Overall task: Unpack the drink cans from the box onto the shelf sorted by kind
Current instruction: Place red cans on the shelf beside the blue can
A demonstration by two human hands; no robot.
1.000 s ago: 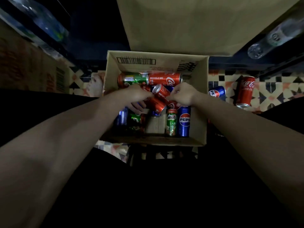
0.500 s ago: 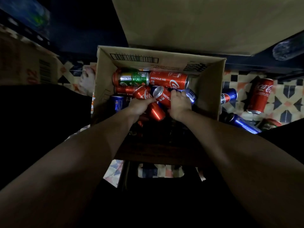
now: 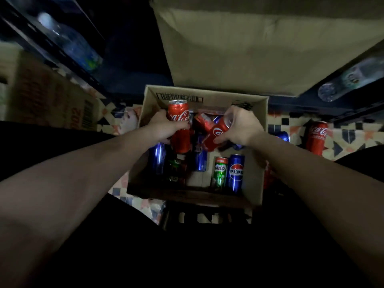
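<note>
From the head camera, looking down in dim light, an open cardboard box [image 3: 254, 163] sits in the middle of the view with both bare forearms reaching into it. The left hand [image 3: 164, 127] is wrapped around an upright red Coca-Cola can [image 3: 178, 113], held above the cans in the box near its far left corner, the silver top facing up. The right hand [image 3: 241, 126] is clamped on a second red Coca-Cola can [image 3: 216, 133], which is tilted, its base pointing down and to the left toward the middle of the box. The two hands are apart, each closed on its own can. Below and between them lie more cans: another red can [image 3: 180, 142] just under the left hand, a blue can [image 3: 158, 159] by the left wall, a blue can [image 3: 200, 161] in the middle, and near the right wall a green Milo can [image 3: 220, 171] touching a blue Pepsi can [image 3: 236, 173] side by side. A dark green can beside the left blue one is too dim to read. Outside the box to the right, on the patterned tile floor [image 3: 342, 142], stands an upright Coca-Cola can [image 3: 316, 135], with a blue can [image 3: 283, 136] lying between it and the box wall. A large plain carton [image 3: 259, 48] fills the top of the view behind the box, a printed carton [image 3: 47, 96] stands at the left, and a clear plastic bottle [image 3: 351, 80] lies on dark shelving [image 3: 311, 104] at the upper right.
</note>
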